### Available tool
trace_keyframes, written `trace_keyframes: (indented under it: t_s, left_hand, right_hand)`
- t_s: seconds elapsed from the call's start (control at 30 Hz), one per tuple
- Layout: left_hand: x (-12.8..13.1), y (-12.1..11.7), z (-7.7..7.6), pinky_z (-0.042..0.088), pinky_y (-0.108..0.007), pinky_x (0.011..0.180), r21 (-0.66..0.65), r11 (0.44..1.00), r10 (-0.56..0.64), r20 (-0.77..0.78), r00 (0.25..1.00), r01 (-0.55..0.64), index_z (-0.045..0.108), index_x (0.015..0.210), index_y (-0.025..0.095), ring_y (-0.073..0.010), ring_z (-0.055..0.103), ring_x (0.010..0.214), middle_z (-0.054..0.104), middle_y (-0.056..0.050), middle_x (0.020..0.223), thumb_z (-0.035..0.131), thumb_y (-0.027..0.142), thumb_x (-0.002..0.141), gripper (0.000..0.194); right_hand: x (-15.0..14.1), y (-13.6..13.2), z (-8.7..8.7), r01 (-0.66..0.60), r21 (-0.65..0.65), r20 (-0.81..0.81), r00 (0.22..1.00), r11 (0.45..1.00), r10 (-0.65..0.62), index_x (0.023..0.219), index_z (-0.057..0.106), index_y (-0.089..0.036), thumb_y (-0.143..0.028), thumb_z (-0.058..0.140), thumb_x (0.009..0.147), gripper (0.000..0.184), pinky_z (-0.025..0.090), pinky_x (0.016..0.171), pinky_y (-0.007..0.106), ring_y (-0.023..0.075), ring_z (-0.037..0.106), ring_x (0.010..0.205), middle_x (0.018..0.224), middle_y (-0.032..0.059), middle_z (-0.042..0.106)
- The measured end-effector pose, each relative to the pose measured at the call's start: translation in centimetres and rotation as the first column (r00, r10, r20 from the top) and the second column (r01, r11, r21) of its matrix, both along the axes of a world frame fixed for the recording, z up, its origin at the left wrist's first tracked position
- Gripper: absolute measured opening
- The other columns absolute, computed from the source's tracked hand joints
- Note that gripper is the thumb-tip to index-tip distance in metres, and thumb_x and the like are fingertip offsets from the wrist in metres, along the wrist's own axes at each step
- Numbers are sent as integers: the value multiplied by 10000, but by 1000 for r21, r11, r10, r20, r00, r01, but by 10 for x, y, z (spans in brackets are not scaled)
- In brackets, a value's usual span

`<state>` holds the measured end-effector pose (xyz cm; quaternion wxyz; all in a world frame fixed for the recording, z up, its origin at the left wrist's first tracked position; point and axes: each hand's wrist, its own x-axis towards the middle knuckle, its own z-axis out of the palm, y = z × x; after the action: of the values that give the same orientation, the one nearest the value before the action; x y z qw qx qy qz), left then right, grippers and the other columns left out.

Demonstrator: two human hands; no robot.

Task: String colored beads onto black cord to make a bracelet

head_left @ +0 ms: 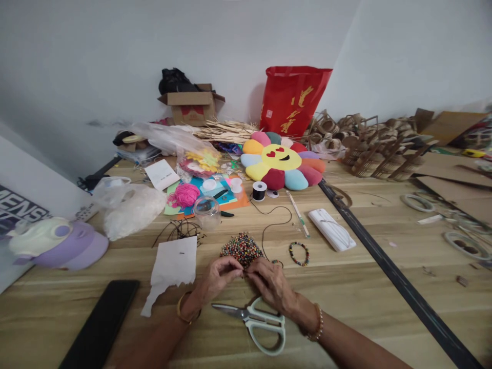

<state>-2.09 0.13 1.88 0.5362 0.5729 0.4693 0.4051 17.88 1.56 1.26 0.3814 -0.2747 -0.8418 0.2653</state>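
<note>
Head view, single: forward and down, left hand and right hand near, table below, wall beyond.

A wood-grain tabletop bears heaped multicoloured beads, a beaded bracelet and pale-handled scissors. Torn white paper lies left of the beads, a cord spool behind.

On tabletop: bead pile at center, scissors in front, bracelet to right, cord between bead pile and bracelet. Paper left of bead pile, cap far left. Spool behind bead pile, cushion behind spool, bag behind cushion.
</note>
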Motion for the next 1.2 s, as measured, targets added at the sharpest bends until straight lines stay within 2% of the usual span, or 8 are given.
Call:
trace_keyframes:
  t_s: [0.13,0.23,0.37,0.53,0.7,0.8,0.93,1.2]
  left_hand:
    - [3,-1,4,443,-252,653,169,985,44,-140,989,-20,672,719,147,-154,561,665,645,-33,681,663,345,790,211]
    - [3,-1,4,439,-250,637,318,945,24,-294,955,74,679,706,154,-151,564,645,639,-35,672,633,233,807,136]
    - [5,-4,2,446,-252,634,415,884,14,-485,875,216,675,752,158,-162,587,683,642,-48,721,591,151,839,121]
    - [9,-13,1,452,-300,722,465,808,93,-706,702,361,659,785,168,-194,588,772,646,-55,787,542,148,896,162]
    - [11,-17,-1,455,-301,721,414,814,94,-787,610,408,650,846,173,-188,592,769,646,-49,838,485,164,937,189]
    - [12,-17,-1,463,-296,713,393,821,71,-791,608,415,648,863,171,-182,598,751,641,-48,844,460,157,947,206]
    - [11,-15,-1,477,-272,723,403,826,62,-760,647,394,648,879,176,-168,610,772,643,-39,846,463,154,945,197]
    - [10,-9,-4,484,-233,699,440,865,113,-638,762,240,658,819,166,-144,612,731,662,-33,795,510,117,884,169]
  right_hand:
    - [0,2,-1,55,-3,-30,998,998,-55,884,566,-194,-184,450,965,142,444,641,261,154,566,727,821,53,615]
    - [0,3,-3,72,-21,-65,995,997,-74,879,566,-194,-187,454,963,140,446,638,260,156,563,731,809,50,607]
    - [-1,4,-7,92,-44,-92,991,995,-96,902,573,-193,-202,463,964,127,440,627,254,152,565,719,793,42,607]
    - [-1,2,-7,111,-34,-87,990,993,-114,893,565,-193,-217,470,964,121,417,609,249,147,557,692,768,29,600]
    - [-1,2,-3,101,-20,-81,991,995,-103,863,556,-194,-200,465,960,133,395,604,242,142,543,674,753,22,593]
    - [-2,2,-3,112,-11,-77,991,994,-113,858,554,-194,-206,462,962,139,387,597,242,143,541,667,747,22,592]
    - [-2,2,-5,107,-14,-81,991,994,-108,868,558,-190,-205,465,963,134,392,602,236,141,546,674,754,24,599]
    - [-1,3,-8,82,-40,-66,994,996,-85,848,562,-191,-202,465,957,146,416,615,245,145,562,689,759,31,605]
